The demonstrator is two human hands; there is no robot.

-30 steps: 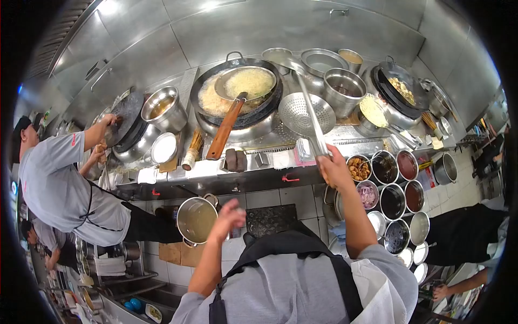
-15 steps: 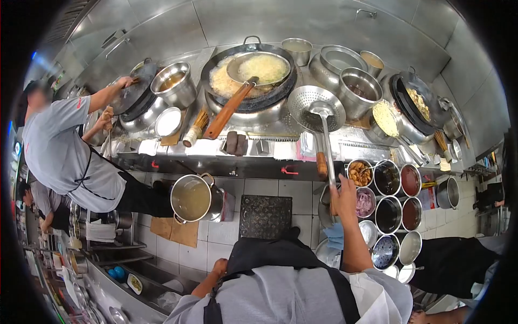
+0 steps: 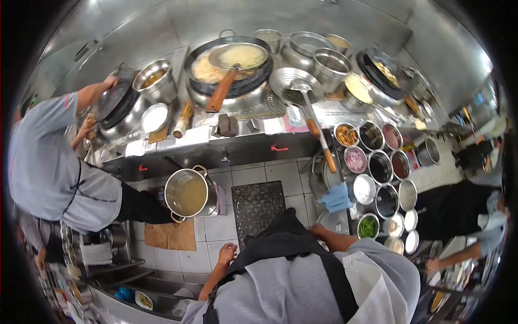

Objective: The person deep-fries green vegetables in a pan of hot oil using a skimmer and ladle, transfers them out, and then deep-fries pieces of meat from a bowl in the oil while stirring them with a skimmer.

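Steel wall [image 3: 205, 19] rose behind steel tabletop [image 3: 248, 148]; light glared off metal at right. White tiled floor [image 3: 251, 174] carried dark mat [image 3: 258, 202], brown cardboard [image 3: 181, 236].

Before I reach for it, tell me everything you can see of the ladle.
The ladle has a round bowl, a long straight shaft that looks metal and a wooden-looking grip. Its bowl appears to rest in the perforated skimmer and looks dark inside; contents can't be told. It lies slanted, grip toward the wearer, jutting past the counter's front edge. Neither the left hand nor the right hand touches it.
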